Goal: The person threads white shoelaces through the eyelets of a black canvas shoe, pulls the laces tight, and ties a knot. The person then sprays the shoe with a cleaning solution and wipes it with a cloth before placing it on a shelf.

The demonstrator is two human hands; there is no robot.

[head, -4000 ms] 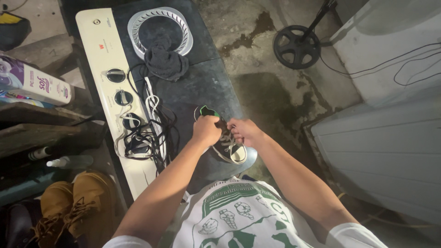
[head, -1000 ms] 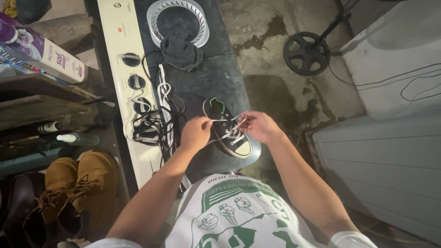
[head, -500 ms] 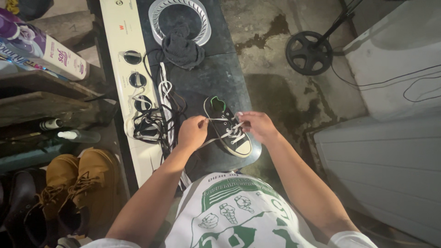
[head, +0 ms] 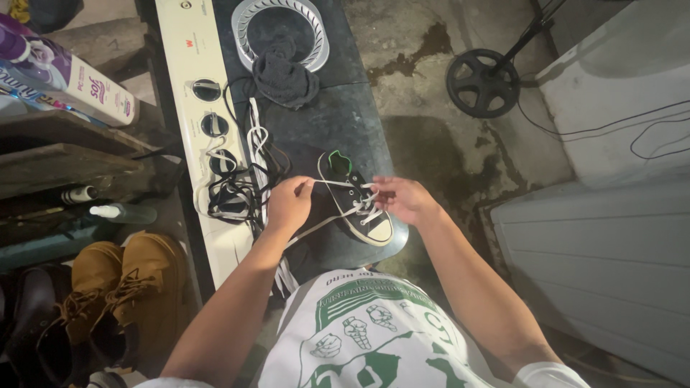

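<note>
I see my left hand [head: 287, 205] closed, its fingers [head: 300, 188] pinching one end of a white lace [head: 338, 184] and drawing it taut to the left of the shoe [head: 357, 205]. My right hand [head: 402, 200] sits on the other side, fingers [head: 379, 192] pressed together on the lace where it crosses the eyelets; I cannot tell exactly how much lace they grip. Between the two sets of fingers lies the shoe, a dark low sneaker with a white sole edge and a green lining, its toe pointing toward me and its opening away. It rests on the dark bench [head: 338, 122], near the front edge. A second strand of lace runs from under my left fingers back toward my shirt.

Just left of my left fingers is a tangle of black and white laces [head: 233, 194], lying partly over the white panel [head: 198, 79] with its round knobs. Farther out from my fingers, a dark rag [head: 286, 75] lies bunched at the near rim of a white ring [head: 316, 32].

Well left of my left fingers, down on the floor, stand tan boots [head: 122, 287]. Far beyond my right fingers, a black wheel [head: 481, 82] stands on the stained concrete.
</note>
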